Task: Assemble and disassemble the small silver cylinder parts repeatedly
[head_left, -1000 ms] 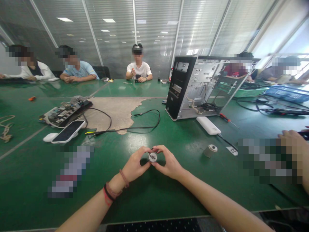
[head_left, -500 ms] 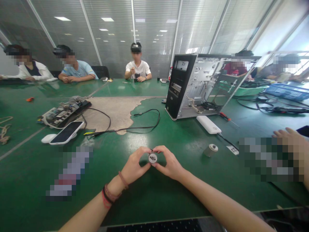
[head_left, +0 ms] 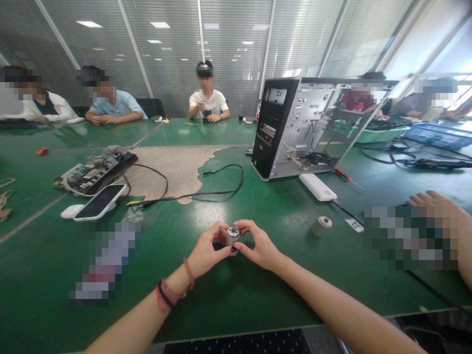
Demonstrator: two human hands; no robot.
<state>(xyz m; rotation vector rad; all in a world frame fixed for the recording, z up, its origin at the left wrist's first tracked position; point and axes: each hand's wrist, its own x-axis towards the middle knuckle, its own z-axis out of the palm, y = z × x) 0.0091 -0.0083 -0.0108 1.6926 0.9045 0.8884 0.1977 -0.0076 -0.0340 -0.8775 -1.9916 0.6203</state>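
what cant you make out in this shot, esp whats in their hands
All from the head view:
Cylinder: its sides and underside are hidden by the left hand and right hand.
Label: too small to read.
Blurred patches: pixelation hides whatever lies there.
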